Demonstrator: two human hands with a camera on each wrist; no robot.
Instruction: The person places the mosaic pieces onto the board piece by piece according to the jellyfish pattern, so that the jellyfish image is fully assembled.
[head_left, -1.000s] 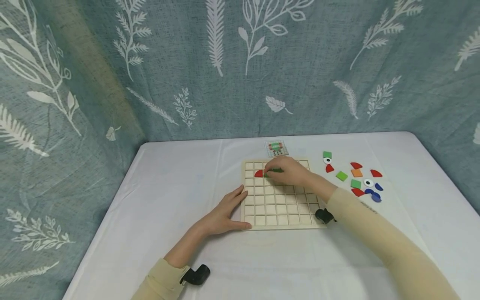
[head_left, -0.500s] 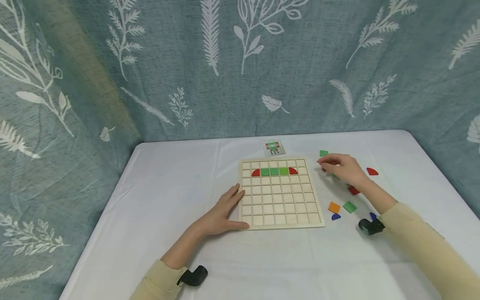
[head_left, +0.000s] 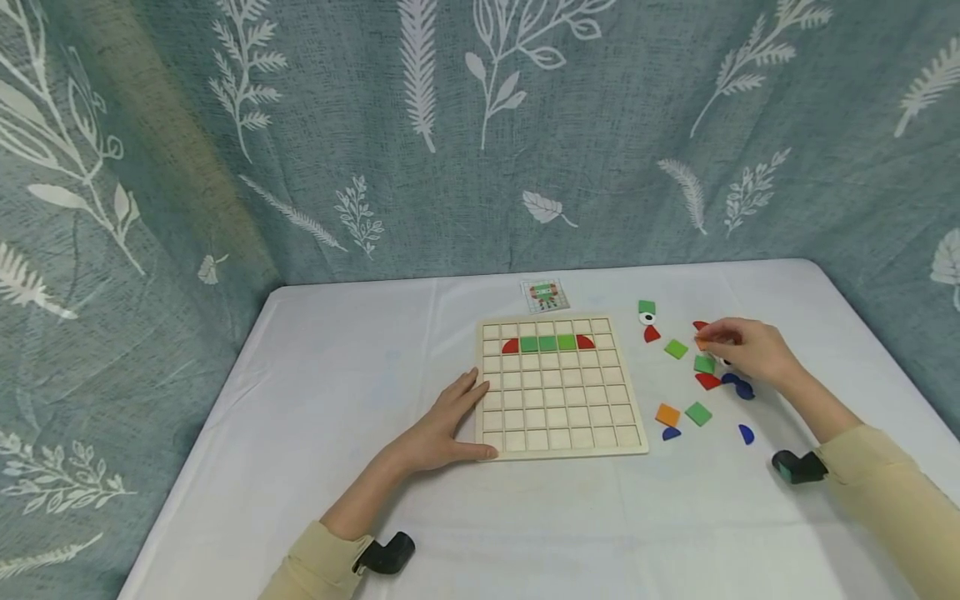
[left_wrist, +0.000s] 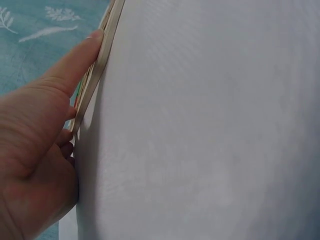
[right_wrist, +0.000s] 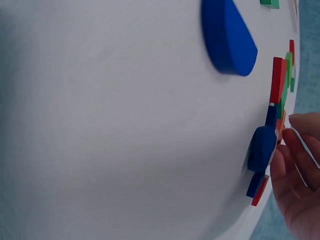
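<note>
My left hand (head_left: 438, 429) lies at the left edge of a wooden grid board (head_left: 562, 408), fingers spread and thumb by its near corner. In the left wrist view, the left thumb (left_wrist: 75, 62) touches the board's edge (left_wrist: 95, 75). My right hand (head_left: 750, 350) pinches an orange square tile (head_left: 702, 343) among loose pieces right of the board; in the right wrist view, thumb and fingers close around that spot. On the board, a row holds green square tiles (head_left: 548, 342) between a red quarter-circle (head_left: 511, 346) and another red quarter-circle (head_left: 584, 342).
Behind the board lies a pattern card (head_left: 545, 295). Loose pieces include a green tile (head_left: 698, 413), an orange tile (head_left: 667, 415), a blue half-circle (head_left: 746, 434) and a white eye disc (head_left: 647, 318). A leaf-patterned curtain (head_left: 480, 208) stands behind the white table (head_left: 360, 367).
My right hand has left the board and moved right, past the nearer loose pieces to the orange tile. The tile row it covered now shows. My left hand stays at the board.
</note>
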